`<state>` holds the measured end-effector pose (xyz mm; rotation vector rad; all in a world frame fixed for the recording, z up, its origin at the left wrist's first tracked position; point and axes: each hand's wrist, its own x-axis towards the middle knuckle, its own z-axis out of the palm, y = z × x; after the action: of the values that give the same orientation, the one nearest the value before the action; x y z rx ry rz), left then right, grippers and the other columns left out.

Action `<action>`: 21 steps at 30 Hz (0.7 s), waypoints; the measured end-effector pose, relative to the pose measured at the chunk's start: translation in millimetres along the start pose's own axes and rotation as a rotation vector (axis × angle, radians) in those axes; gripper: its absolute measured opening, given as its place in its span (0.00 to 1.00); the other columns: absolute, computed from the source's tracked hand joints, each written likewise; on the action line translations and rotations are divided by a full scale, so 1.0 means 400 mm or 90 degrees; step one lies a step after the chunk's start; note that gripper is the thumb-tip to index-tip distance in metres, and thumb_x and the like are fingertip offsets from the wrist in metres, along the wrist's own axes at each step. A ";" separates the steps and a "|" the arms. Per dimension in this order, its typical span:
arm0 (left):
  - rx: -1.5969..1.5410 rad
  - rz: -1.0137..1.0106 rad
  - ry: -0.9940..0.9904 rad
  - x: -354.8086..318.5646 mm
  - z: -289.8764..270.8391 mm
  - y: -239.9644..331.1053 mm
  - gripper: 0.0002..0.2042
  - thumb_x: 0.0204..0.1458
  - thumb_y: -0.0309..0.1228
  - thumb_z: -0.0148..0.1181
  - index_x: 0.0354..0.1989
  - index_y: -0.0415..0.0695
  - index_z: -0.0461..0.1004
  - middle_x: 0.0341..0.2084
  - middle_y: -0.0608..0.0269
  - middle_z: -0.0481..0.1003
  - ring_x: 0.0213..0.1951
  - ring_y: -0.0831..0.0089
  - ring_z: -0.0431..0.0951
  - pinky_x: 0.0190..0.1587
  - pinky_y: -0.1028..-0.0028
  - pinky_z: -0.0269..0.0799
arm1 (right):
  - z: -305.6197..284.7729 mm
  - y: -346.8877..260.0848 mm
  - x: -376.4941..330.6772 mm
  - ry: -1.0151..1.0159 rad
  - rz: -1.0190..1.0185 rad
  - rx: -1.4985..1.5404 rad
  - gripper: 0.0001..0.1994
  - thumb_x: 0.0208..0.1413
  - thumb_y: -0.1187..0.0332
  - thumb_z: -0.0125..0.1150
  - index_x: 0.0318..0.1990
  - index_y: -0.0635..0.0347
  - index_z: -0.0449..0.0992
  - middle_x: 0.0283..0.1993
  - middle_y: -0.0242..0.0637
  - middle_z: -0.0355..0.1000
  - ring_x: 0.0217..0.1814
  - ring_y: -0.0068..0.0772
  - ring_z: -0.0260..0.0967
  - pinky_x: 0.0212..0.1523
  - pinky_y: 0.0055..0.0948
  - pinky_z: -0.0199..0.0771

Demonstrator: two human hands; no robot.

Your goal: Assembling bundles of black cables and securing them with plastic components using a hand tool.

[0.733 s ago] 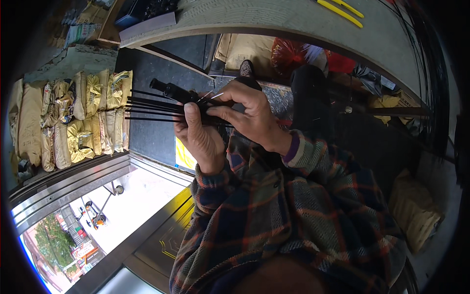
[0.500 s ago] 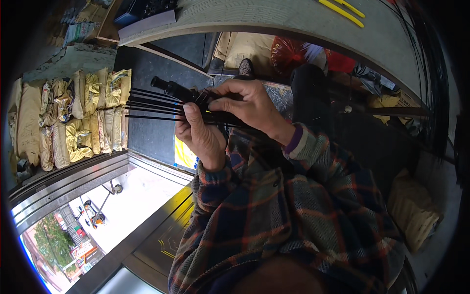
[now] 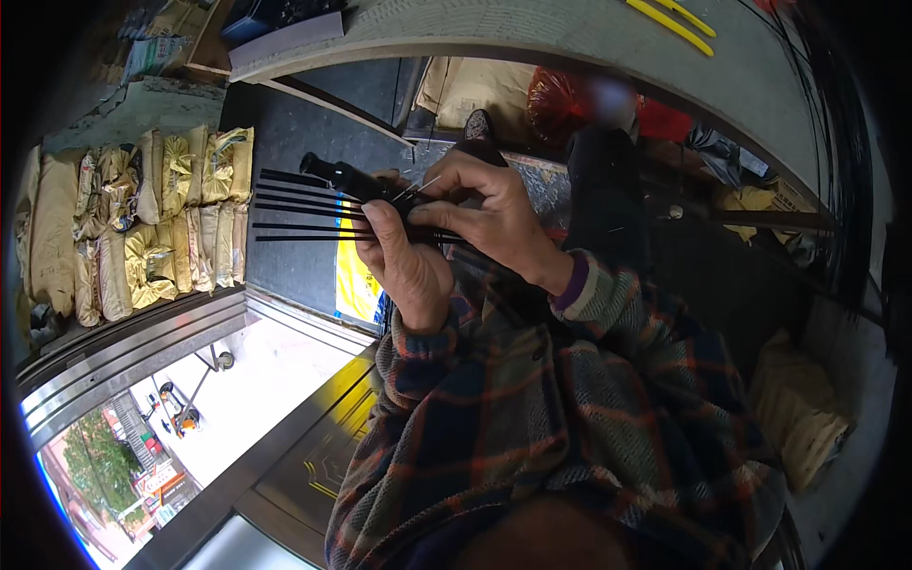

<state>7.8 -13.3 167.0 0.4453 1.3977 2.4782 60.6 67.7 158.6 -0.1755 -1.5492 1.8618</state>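
Note:
A black umbrella frame (image 3: 353,180), by its look, lies across my hands, with its thick cylindrical end pointing up and left. Several thin black ribs (image 3: 304,206) stick out to the left in a fan. My left hand (image 3: 408,275) wraps round it from below, thumb pressed over the ribs. Thumb and fingers of my right hand (image 3: 484,204) are pinched together at the frame's middle. Fine shiny wires (image 3: 425,190) show beside the right fingertips. Exactly which part the right fingers grip is hidden.
Above is a grey worktop (image 3: 456,30) with yellow-handled pliers (image 3: 679,21). Brown paper-wrapped bundles (image 3: 142,223) are stacked at the left. A red plastic bag (image 3: 559,104) lies under the worktop. Long black strands (image 3: 845,180) hang at the right. A doorway opens at lower left.
The frame has tilted slightly and its ribs have shifted a little right and spread. Both hands have moved slightly to the right. Fine wires now show by my right fingertips.

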 end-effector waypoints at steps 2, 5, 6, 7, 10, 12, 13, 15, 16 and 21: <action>-0.003 -0.014 0.033 -0.003 0.003 -0.002 0.18 0.55 0.42 0.48 0.40 0.37 0.66 0.34 0.60 0.70 0.35 0.75 0.69 0.39 0.76 0.67 | 0.001 -0.007 -0.002 0.005 0.013 -0.005 0.07 0.41 0.76 0.66 0.29 0.65 0.73 0.28 0.30 0.70 0.30 0.15 0.65 0.29 0.15 0.65; 0.032 0.047 0.005 -0.005 0.011 -0.001 0.17 0.55 0.41 0.48 0.40 0.37 0.66 0.34 0.60 0.69 0.34 0.75 0.69 0.39 0.76 0.67 | -0.007 -0.011 0.003 0.006 0.049 -0.010 0.07 0.41 0.75 0.66 0.29 0.65 0.75 0.26 0.31 0.70 0.28 0.15 0.66 0.29 0.15 0.66; 0.032 0.047 0.006 -0.003 0.007 -0.004 0.17 0.55 0.41 0.48 0.40 0.37 0.66 0.34 0.60 0.69 0.34 0.75 0.69 0.39 0.76 0.67 | -0.010 -0.010 0.006 -0.001 0.074 -0.008 0.07 0.41 0.75 0.66 0.29 0.65 0.75 0.26 0.31 0.71 0.28 0.14 0.66 0.28 0.15 0.66; 0.034 0.063 -0.006 0.000 -0.002 -0.010 0.17 0.55 0.41 0.48 0.41 0.37 0.66 0.34 0.60 0.69 0.34 0.75 0.69 0.38 0.76 0.67 | -0.012 -0.011 0.009 -0.003 0.075 -0.009 0.07 0.41 0.75 0.66 0.29 0.65 0.75 0.26 0.31 0.71 0.28 0.14 0.66 0.28 0.15 0.66; 0.051 0.097 -0.026 0.007 -0.006 -0.016 0.18 0.56 0.42 0.47 0.40 0.36 0.66 0.34 0.59 0.69 0.34 0.74 0.70 0.38 0.76 0.67 | -0.022 -0.018 0.018 -0.039 0.112 0.036 0.08 0.40 0.74 0.66 0.29 0.65 0.76 0.25 0.30 0.71 0.27 0.14 0.65 0.27 0.15 0.65; 0.066 0.116 -0.034 0.008 -0.004 -0.013 0.19 0.56 0.43 0.46 0.40 0.36 0.66 0.33 0.59 0.69 0.33 0.74 0.69 0.37 0.76 0.67 | -0.029 -0.025 0.023 -0.083 0.190 0.050 0.09 0.40 0.72 0.67 0.30 0.66 0.75 0.26 0.31 0.71 0.29 0.14 0.65 0.28 0.15 0.65; 0.107 0.116 -0.029 0.008 0.001 -0.009 0.21 0.56 0.46 0.44 0.41 0.37 0.65 0.32 0.59 0.68 0.33 0.74 0.69 0.37 0.77 0.66 | -0.021 -0.027 0.021 -0.085 0.191 0.050 0.09 0.40 0.72 0.67 0.30 0.66 0.75 0.26 0.31 0.71 0.29 0.14 0.65 0.28 0.15 0.65; 0.147 0.118 -0.021 -0.001 0.012 -0.010 0.23 0.56 0.49 0.41 0.41 0.37 0.64 0.30 0.60 0.68 0.32 0.75 0.68 0.36 0.78 0.66 | 0.003 -0.039 0.003 0.003 0.128 0.010 0.08 0.42 0.74 0.65 0.30 0.65 0.73 0.28 0.31 0.70 0.30 0.15 0.65 0.30 0.16 0.65; 0.176 0.122 -0.011 -0.009 0.020 -0.014 0.24 0.56 0.51 0.40 0.41 0.37 0.63 0.29 0.61 0.66 0.30 0.76 0.67 0.35 0.79 0.65 | 0.015 -0.047 -0.010 0.001 0.129 0.009 0.08 0.42 0.74 0.65 0.30 0.65 0.73 0.28 0.31 0.70 0.30 0.15 0.65 0.30 0.16 0.65; 0.240 0.121 -0.119 -0.006 0.000 0.005 0.22 0.58 0.44 0.33 0.44 0.34 0.59 0.33 0.60 0.64 0.32 0.76 0.62 0.36 0.79 0.58 | 0.035 -0.020 -0.044 0.038 -0.106 -0.082 0.08 0.41 0.77 0.63 0.28 0.62 0.68 0.33 0.34 0.66 0.36 0.21 0.63 0.38 0.20 0.64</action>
<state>10.0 -15.3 168.4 0.9011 1.8173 2.2319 69.9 46.2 164.0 -0.1544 -1.5936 1.6163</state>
